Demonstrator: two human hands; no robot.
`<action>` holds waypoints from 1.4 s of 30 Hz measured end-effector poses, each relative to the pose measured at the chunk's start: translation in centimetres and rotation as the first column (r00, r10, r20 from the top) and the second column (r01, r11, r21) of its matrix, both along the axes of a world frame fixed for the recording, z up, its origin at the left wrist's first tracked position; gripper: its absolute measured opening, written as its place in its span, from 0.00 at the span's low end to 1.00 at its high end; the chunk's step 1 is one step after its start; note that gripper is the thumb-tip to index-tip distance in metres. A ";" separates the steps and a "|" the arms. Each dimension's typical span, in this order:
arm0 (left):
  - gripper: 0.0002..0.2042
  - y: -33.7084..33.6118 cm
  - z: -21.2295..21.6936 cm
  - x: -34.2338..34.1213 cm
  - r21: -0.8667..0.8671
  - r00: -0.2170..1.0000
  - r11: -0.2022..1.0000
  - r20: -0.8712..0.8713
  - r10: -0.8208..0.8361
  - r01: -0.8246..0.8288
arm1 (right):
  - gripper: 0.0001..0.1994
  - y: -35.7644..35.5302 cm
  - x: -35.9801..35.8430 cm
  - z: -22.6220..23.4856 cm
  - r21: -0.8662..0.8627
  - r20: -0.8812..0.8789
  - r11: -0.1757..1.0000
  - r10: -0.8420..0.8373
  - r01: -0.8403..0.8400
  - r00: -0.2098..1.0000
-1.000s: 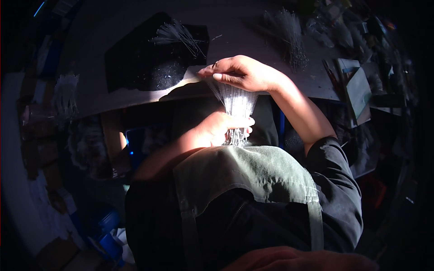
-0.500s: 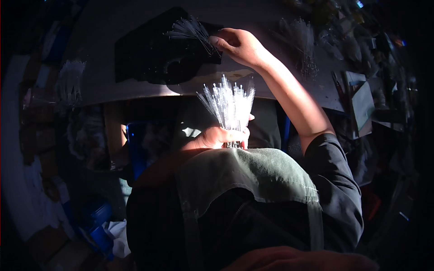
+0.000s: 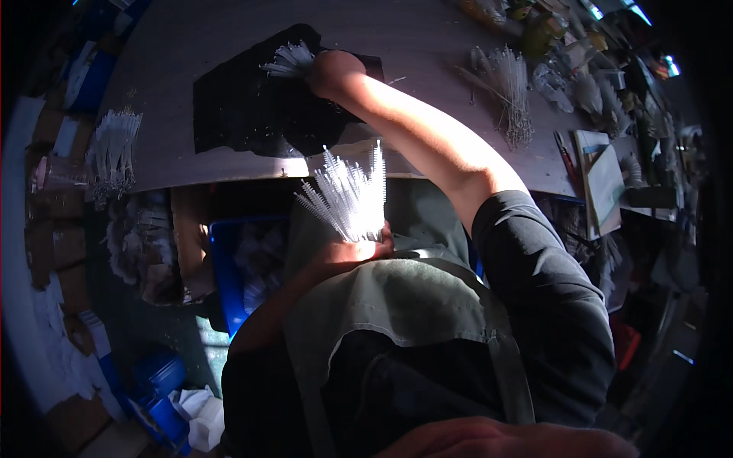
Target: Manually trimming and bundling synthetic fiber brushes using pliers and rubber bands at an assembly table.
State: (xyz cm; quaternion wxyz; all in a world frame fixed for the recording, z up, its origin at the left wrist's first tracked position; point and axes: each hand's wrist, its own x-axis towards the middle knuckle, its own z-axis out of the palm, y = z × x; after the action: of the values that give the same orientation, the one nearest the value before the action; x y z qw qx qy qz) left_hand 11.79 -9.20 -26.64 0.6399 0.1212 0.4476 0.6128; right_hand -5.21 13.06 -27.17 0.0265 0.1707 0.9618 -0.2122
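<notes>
My left hand is closed around a thick bundle of white-bristled tube brushes, held upright before my apron and fanned out at the top. Sunlight falls brightly on them. Farther off, my right hand reaches over a black sheet lying on the table. It is curled over the near ends of a smaller bunch of tube brushes, whose bristled ends stick out to the left. The fingertips of that hand are hidden.
More tube brushes lie in a sheaf at the table's left edge and in another pile to the right. Clear plastic bags crowd the far right, near a leaning board. Under the table edge sits a blue bin.
My right hand has moved left and closed over the smaller bunch, which has shifted left. My left hand, still holding its bundle, has moved a little left, and the bundle tilts more leftward.
</notes>
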 end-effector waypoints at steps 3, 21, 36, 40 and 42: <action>0.10 0.0 0.7 0.2 -0.173 0.999 0.984 0.030 0.038 -0.033 | 0.20 -1.5 -1.1 -0.5 -0.087 -0.089 0.996 -0.017 0.009 0.996; 0.08 2.4 -0.1 1.0 -0.103 0.992 0.995 0.126 0.011 0.002 | 0.25 -1.0 24.1 6.4 0.045 -0.180 0.381 0.912 -0.924 0.367; 0.42 9.4 10.3 -10.0 -0.024 0.976 0.976 0.003 -0.217 0.217 | 0.22 4.7 18.2 6.5 -0.050 -0.730 0.897 0.267 -0.438 0.629; 0.34 12.0 9.6 -11.9 -0.058 0.860 0.975 -0.484 0.162 -0.216 | 0.19 7.2 16.8 6.7 -0.630 -0.485 0.765 -0.247 -0.138 0.839; 0.27 14.0 7.6 -11.2 0.075 0.611 0.980 -0.773 0.173 -0.182 | 0.18 7.5 16.1 5.6 -0.871 -0.396 0.466 -0.473 -0.158 0.787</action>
State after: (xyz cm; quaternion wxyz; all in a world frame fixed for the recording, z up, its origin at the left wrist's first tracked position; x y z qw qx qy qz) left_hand 0.62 4.82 -19.07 0.3220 0.3244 0.6920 0.5587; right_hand 10.88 20.60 -21.53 -0.2121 0.1514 0.6510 -0.7130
